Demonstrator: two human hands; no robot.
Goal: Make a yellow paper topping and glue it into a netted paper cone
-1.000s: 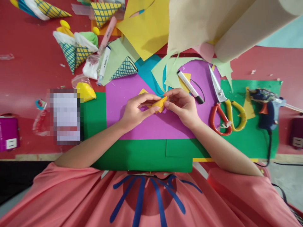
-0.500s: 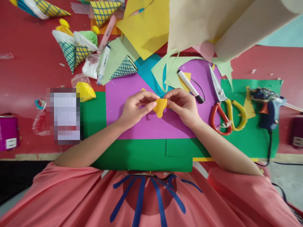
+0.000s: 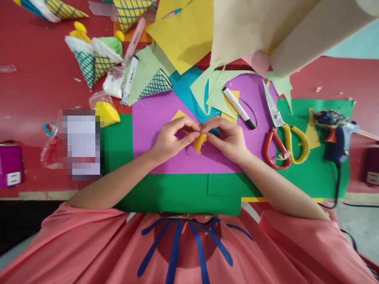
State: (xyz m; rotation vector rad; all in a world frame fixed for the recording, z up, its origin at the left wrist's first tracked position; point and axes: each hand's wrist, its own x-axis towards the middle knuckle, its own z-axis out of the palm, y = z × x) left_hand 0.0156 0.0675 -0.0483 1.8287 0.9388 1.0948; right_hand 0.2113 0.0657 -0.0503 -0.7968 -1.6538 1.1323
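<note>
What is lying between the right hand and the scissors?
In the head view, a white marker with a black cap lies on the purple sheet between the right hand and the scissors.

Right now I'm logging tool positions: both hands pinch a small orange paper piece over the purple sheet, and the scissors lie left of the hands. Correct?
Not quite. In the head view the scissors lie right of the hands, not left. The left hand and right hand do pinch the orange paper piece over the purple sheet.

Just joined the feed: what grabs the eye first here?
Dead centre, the left hand and right hand pinch a small orange paper piece over a purple sheet. To the right lie scissors and a glue gun on green paper.
</note>
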